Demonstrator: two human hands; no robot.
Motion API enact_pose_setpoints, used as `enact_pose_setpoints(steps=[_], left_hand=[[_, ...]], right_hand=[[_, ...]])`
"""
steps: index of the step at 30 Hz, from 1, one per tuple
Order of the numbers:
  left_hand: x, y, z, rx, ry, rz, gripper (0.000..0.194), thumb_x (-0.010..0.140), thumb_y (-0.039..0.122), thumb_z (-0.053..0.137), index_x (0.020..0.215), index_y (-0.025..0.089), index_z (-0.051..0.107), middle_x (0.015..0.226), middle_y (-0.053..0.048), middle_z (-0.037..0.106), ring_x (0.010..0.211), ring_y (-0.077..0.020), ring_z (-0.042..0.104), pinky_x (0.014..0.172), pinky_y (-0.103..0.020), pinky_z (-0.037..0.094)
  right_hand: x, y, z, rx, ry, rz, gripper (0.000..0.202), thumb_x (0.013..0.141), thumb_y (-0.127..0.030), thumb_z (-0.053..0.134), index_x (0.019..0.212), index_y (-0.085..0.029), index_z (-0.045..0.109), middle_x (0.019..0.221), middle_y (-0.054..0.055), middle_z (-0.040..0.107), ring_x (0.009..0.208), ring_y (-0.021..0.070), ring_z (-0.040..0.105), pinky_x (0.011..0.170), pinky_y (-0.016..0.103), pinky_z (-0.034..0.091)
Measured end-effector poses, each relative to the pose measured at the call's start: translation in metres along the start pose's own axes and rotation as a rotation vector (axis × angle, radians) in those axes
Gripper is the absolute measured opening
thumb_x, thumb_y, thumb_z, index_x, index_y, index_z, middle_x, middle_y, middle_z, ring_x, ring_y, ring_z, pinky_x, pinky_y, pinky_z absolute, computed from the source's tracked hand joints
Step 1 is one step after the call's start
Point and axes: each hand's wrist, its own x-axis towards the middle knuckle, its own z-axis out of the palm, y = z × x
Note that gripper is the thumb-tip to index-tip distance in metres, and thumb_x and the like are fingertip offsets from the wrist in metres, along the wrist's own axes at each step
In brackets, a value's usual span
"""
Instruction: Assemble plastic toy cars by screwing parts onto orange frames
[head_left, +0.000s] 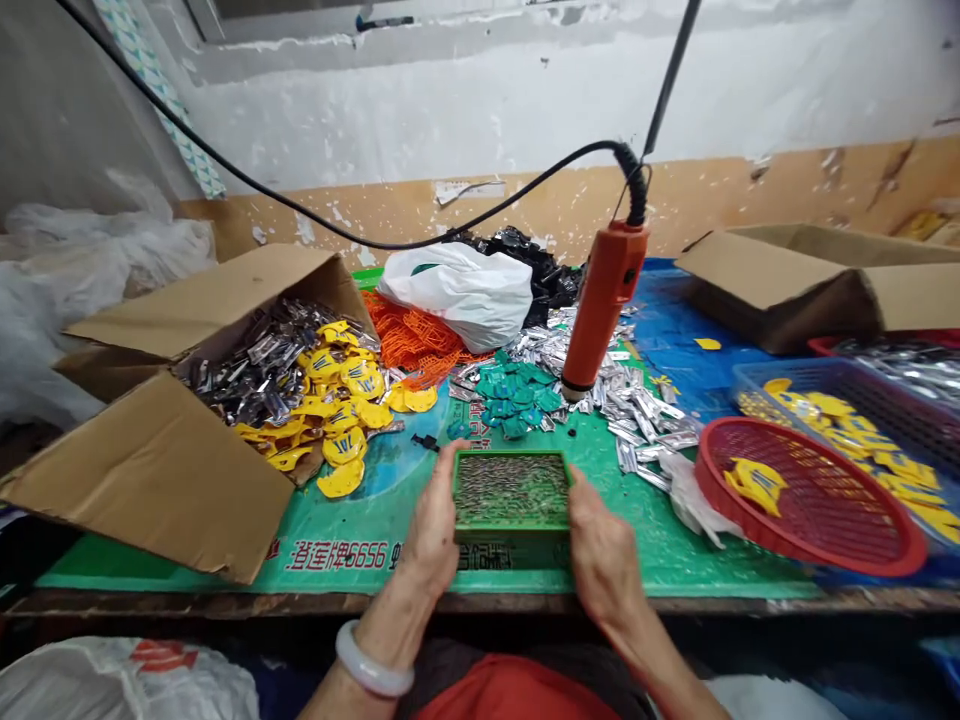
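Between my two hands is a small green box (512, 524), its inside filled with many thin metal pieces. My left hand (435, 520) is closed on the box's left side, and my right hand (601, 545) grips its right side. Beyond the box lie teal plastic pieces (517, 392) and silver metal pieces (652, 420). An orange electric screwdriver (606, 300) hangs tip down over them from a black cable. Yellow printed pieces (343, 448) are heaped to the left of my left hand.
An open cardboard box (157, 470) with dark and yellow pieces spills out at left. At right are a red basket (817, 510), a clear tray (780, 375) and another cardboard box (780, 270). A white bag (459, 295) and orange pieces (409, 340) lie at the back.
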Motion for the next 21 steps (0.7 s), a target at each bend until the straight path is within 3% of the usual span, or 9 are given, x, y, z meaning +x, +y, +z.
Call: enact_pose_setpoints(steps=[4,8,13,16,19,21], left_hand=[[0.0,-0.002,-0.004,0.097,-0.008,0.054,0.047,0.088,0.057,0.043,0.117,0.027,0.062,0.138,-0.001,0.054,0.138,-0.0239,0.033,0.114,-0.041,0.025],[0.003,0.002,0.001,0.045,-0.038,0.01,0.051,0.09,0.058,0.036,0.123,0.025,0.055,0.135,-0.002,0.056,0.13,-0.0247,0.044,0.108,-0.042,0.035],[0.005,0.014,0.004,0.059,-0.027,-0.057,0.05,0.088,0.06,0.04,0.127,0.031,0.052,0.142,0.002,0.049,0.134,-0.0252,0.038,0.108,-0.041,0.035],[0.009,0.01,0.008,0.043,-0.073,-0.055,0.052,0.087,0.06,0.04,0.127,0.03,0.052,0.139,0.0,0.052,0.131,-0.0251,0.042,0.107,-0.041,0.037],[0.016,0.007,0.01,0.025,-0.028,-0.062,0.053,0.089,0.061,0.034,0.126,0.028,0.053,0.137,-0.001,0.054,0.131,-0.0243,0.043,0.106,-0.043,0.038],[0.014,0.006,0.008,0.056,0.007,-0.058,0.054,0.088,0.062,0.036,0.125,0.028,0.054,0.137,-0.001,0.054,0.131,-0.0254,0.043,0.106,-0.044,0.038]], right_hand=[[-0.005,0.004,0.003,0.044,-0.092,0.048,0.058,0.093,-0.046,0.032,0.134,-0.009,0.049,0.133,0.012,0.056,0.108,0.0211,0.065,0.083,0.027,0.055],[0.002,-0.003,0.004,0.127,-0.007,0.026,0.057,0.094,-0.041,0.028,0.129,-0.004,0.053,0.135,0.015,0.054,0.125,0.0237,0.053,0.105,0.036,0.041],[0.009,-0.014,0.003,0.175,-0.104,0.059,0.052,0.094,-0.039,0.033,0.136,-0.011,0.047,0.13,0.01,0.059,0.115,0.02,0.061,0.094,0.029,0.05],[0.016,-0.01,-0.002,0.184,-0.077,0.106,0.053,0.094,-0.041,0.033,0.133,-0.011,0.05,0.133,0.01,0.056,0.123,0.0212,0.054,0.102,0.033,0.044],[0.022,-0.008,-0.001,0.194,-0.072,0.105,0.053,0.093,-0.042,0.033,0.132,-0.01,0.052,0.135,0.01,0.055,0.126,0.0217,0.052,0.107,0.036,0.039],[0.018,-0.006,-0.001,0.205,-0.108,0.114,0.054,0.093,-0.042,0.034,0.134,-0.01,0.049,0.134,0.011,0.054,0.124,0.0215,0.054,0.104,0.034,0.043]])
